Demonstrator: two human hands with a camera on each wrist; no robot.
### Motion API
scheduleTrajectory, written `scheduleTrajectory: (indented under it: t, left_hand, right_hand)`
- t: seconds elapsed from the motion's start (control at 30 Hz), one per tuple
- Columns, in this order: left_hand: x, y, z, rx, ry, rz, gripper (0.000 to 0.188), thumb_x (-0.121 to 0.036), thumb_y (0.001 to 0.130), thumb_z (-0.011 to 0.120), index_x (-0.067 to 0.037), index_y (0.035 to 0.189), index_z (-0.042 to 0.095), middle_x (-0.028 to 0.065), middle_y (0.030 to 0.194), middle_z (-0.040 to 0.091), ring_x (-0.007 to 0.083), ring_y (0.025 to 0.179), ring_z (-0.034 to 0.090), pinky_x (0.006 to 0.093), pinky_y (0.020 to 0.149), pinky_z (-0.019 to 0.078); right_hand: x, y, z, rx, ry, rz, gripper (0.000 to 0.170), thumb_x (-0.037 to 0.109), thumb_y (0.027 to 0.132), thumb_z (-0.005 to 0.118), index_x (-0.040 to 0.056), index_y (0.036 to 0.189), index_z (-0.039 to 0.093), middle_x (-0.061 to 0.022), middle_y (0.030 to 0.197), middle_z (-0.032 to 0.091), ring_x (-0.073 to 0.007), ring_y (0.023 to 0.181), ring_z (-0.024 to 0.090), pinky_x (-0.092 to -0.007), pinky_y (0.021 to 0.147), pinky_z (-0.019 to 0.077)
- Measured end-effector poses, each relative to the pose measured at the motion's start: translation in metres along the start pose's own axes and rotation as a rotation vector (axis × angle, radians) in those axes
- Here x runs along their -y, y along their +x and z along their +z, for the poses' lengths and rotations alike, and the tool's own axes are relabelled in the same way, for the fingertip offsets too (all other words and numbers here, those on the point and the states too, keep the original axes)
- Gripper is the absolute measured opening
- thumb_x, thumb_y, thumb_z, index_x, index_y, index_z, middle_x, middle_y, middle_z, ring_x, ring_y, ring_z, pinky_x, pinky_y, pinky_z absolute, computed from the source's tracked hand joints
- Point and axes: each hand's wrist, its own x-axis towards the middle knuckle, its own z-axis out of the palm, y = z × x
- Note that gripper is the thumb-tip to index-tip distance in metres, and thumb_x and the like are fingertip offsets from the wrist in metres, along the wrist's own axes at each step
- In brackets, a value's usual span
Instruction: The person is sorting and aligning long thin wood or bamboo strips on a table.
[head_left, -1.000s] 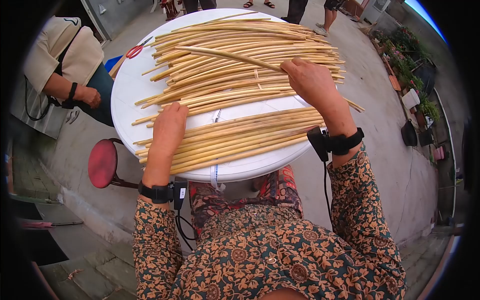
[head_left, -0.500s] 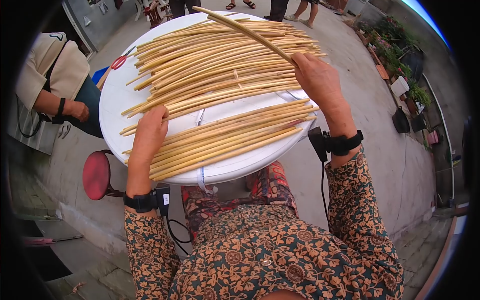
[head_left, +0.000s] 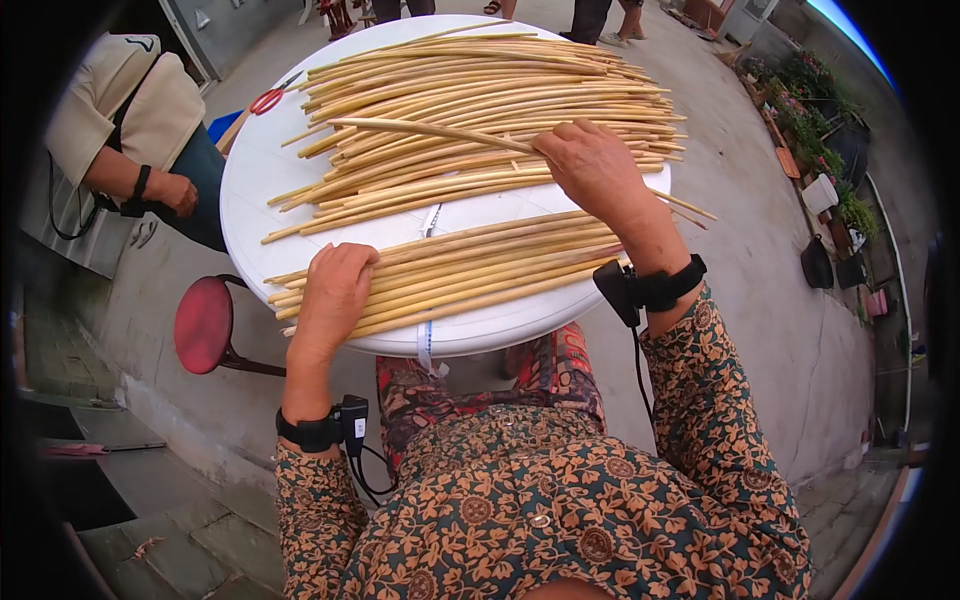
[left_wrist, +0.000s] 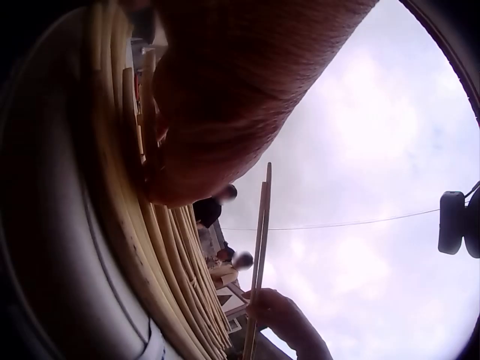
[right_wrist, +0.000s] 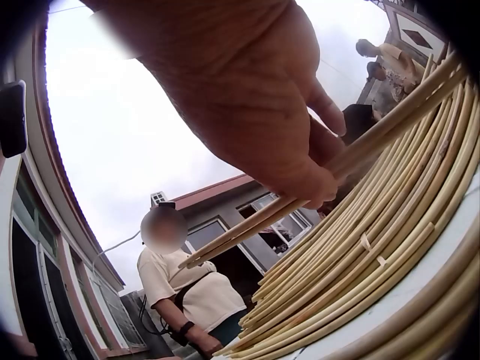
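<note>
Long pale-yellow stalks [head_left: 480,80] cover the back of a round white table [head_left: 245,215]. A separate near row of stalks [head_left: 470,265] lies along the table's front. My right hand [head_left: 590,170] is raised over the gap between them, pinching two stalks [right_wrist: 240,229] between thumb and fingers; their free ends point left over the back pile. My left hand [head_left: 335,290] is down at the left part of the near row, its fingers curled over stalks there. In the left wrist view, a stalk [left_wrist: 148,75] runs alongside the left fingers; the fingertips are partly hidden.
Red-handled scissors [head_left: 268,101] lie at the table's left rim. A white tape [head_left: 426,345] hangs over the front edge. To the left are a red stool [head_left: 203,324] and a person [head_left: 140,140]. Potted plants [head_left: 850,205] line the right wall.
The right hand first lifts the held stalks' free ends, then lowers them and shifts left. The left hand moves from the back pile's near edge toward me, onto the near row.
</note>
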Motion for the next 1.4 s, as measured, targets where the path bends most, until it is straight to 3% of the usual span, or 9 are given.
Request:
scheduleTrajectory:
  t: [0.23,0.27,0.37,0.53,0.77,0.97,1.13,1.23,1.4]
  left_hand:
    - [-0.020,-0.004,0.012,-0.113,0.072,-0.048,0.018,-0.011,0.091,0.064,-0.007,0.108,0.061,0.0098,0.112,0.065,0.0297,0.109,0.060,0.0484,0.106,0.0408]
    - [-0.022,-0.007,0.017,-0.094,0.081,-0.041,0.027,-0.014,0.091,0.066,-0.005,0.116,0.062,0.0105,0.119,0.064,0.0286,0.114,0.059,0.0482,0.106,0.0404]
    - [-0.039,-0.006,0.032,-0.142,0.099,-0.024,0.036,-0.017,0.090,0.068,-0.004,0.123,0.061,0.0129,0.124,0.063,0.0298,0.118,0.058,0.0475,0.106,0.0405]
    - [-0.050,-0.005,0.047,-0.114,0.175,-0.108,0.048,-0.033,0.094,0.065,-0.002,0.130,0.059,0.0163,0.133,0.059,0.0335,0.129,0.049,0.0498,0.113,0.0298]
    - [-0.056,-0.001,0.038,-0.001,0.119,-0.165,0.054,-0.032,0.093,0.066,-0.003,0.136,0.054,0.0159,0.137,0.053,0.0326,0.126,0.050,0.0501,0.111,0.0320]
    - [-0.055,0.001,0.045,-0.140,0.115,-0.148,0.061,-0.035,0.094,0.066,-0.003,0.143,0.049,0.0157,0.140,0.050,0.0303,0.124,0.050,0.0476,0.107,0.0324]
    - [-0.057,0.007,0.048,-0.096,0.194,-0.200,0.057,-0.039,0.094,0.065,-0.003,0.136,0.056,0.0127,0.135,0.056,0.0280,0.123,0.050,0.0443,0.103,0.0333]
    - [-0.057,0.007,0.047,-0.076,0.211,-0.199,0.053,-0.041,0.094,0.065,-0.003,0.131,0.061,0.0108,0.131,0.060,0.0273,0.122,0.051,0.0439,0.102,0.0335]
    - [-0.057,0.007,0.048,-0.091,0.212,-0.198,0.051,-0.040,0.093,0.066,-0.003,0.128,0.063,0.0097,0.129,0.062,0.0265,0.121,0.052,0.0441,0.103,0.0337]
  right_hand:
    - [0.042,0.025,0.033,0.239,0.242,-0.004,0.030,0.005,0.092,0.055,0.0154,0.117,0.069,-0.0107,0.097,0.067,-0.0324,0.093,0.069,-0.0424,0.081,0.0556]
    - [0.048,0.029,0.036,0.283,0.208,-0.038,0.031,0.005,0.091,0.054,0.0162,0.116,0.069,-0.0097,0.097,0.068,-0.0314,0.093,0.069,-0.0420,0.081,0.0558]
    - [0.059,0.034,0.056,0.252,0.217,-0.174,0.030,0.005,0.090,0.055,0.0171,0.114,0.070,-0.0088,0.097,0.069,-0.0300,0.094,0.070,-0.0417,0.080,0.0564]
    - [0.083,0.029,0.078,0.254,0.323,-0.225,0.025,0.013,0.090,0.062,0.0160,0.112,0.071,-0.0070,0.093,0.069,-0.0289,0.091,0.069,-0.0421,0.077,0.0545]
    - [0.081,0.025,0.073,0.241,0.256,-0.186,0.029,0.017,0.089,0.064,0.0161,0.117,0.069,-0.0070,0.095,0.070,-0.0271,0.093,0.069,-0.0414,0.082,0.0529]
    - [0.071,0.017,0.058,0.257,0.411,-0.091,0.027,0.019,0.087,0.067,0.0124,0.113,0.070,-0.0094,0.097,0.070,-0.0319,0.095,0.068,-0.0441,0.081,0.0548]
    - [0.054,0.019,0.062,0.129,0.364,-0.015,0.020,0.018,0.088,0.066,0.0124,0.106,0.073,-0.0084,0.096,0.070,-0.0309,0.093,0.068,-0.0423,0.079,0.0555]
    - [0.041,0.023,0.069,0.091,0.129,-0.003,0.018,0.016,0.088,0.066,0.0142,0.104,0.073,-0.0066,0.092,0.069,-0.0285,0.091,0.067,-0.0401,0.078,0.0552]
    - [0.033,0.028,0.073,0.153,0.102,-0.064,0.012,0.006,0.086,0.060,0.0108,0.093,0.069,-0.0074,0.092,0.068,-0.0276,0.094,0.068,-0.0401,0.078,0.0556]
